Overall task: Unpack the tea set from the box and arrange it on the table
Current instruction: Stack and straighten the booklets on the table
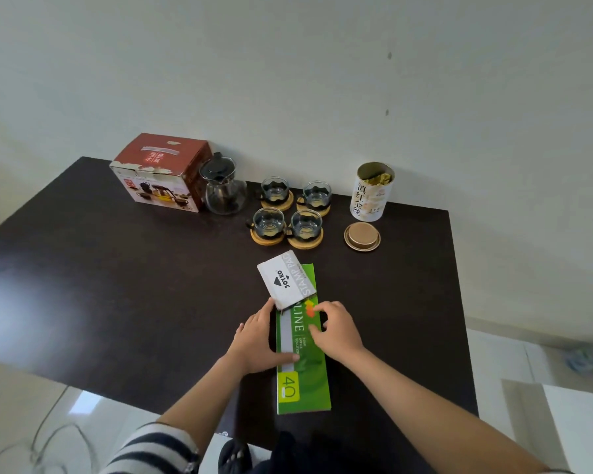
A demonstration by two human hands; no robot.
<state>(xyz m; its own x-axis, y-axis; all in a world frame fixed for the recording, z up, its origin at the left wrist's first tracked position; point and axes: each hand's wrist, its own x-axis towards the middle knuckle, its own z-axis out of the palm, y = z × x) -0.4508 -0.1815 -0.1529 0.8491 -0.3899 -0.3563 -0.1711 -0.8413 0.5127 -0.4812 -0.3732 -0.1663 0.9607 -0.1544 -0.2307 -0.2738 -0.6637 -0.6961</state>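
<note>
Striped sleeve (158, 446): soft knit on the left arm, at the near edge of the dark table (117, 285), nearest of all
Table: broad, dark, faintly glossy slab; every place below is told from it
Tea-set box (160, 171): red printed cardboard with torn, scuffed edges, at the table's far left; it looks already emptied
Green box (303, 388): long, flat, glossy card lying at the table's near middle, under both hands
Tea canister (372, 191): open paper tube at the table's far right, its round lid (362, 237) lying just in front
Teapot (224, 186): clear glass with a dark lid, just beside the red box
Stamp pad box (285, 280): small white carton resting tilted on the green box's far end
Four cups (290, 208): clear glass on round cork coasters, clustered at the table's far middle
Left hand (259, 340): fingers straight and together, steadying the green box's left edge
Right hand (334, 328): fingertips curled, seemingly pinching at the top face; exact grip cannot be told
Step in hand: probably shifting stationery aside; slide it flat and low, away from the fragile glass
</note>
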